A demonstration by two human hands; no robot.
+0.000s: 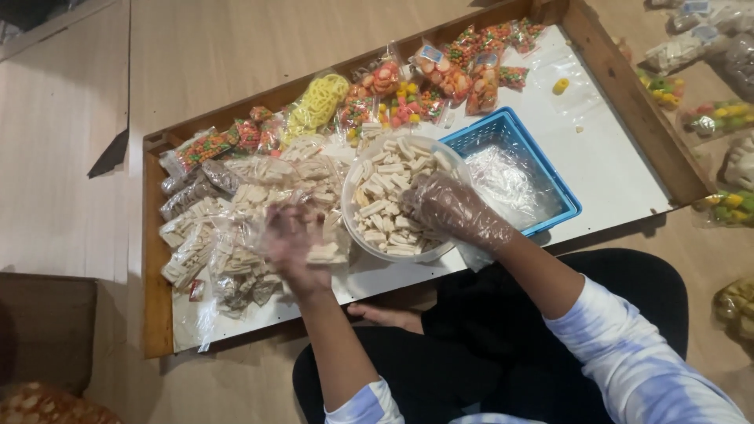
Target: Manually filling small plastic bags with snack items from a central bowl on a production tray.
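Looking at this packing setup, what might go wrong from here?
The white bowl of pale snack sticks juts past the near edge of the wooden tray, so the gloved right hand digging in it might tip it. The left hand holds a thin clear bag over a crowded heap of filled bags; sticks could spill there. Its blur hides how firm the hold is.

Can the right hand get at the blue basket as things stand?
Probably yes. The right hand, in a clear glove, rests on the white bowl of pale sticks, and the blue basket sits right beside that bowl with its top open and nothing between.
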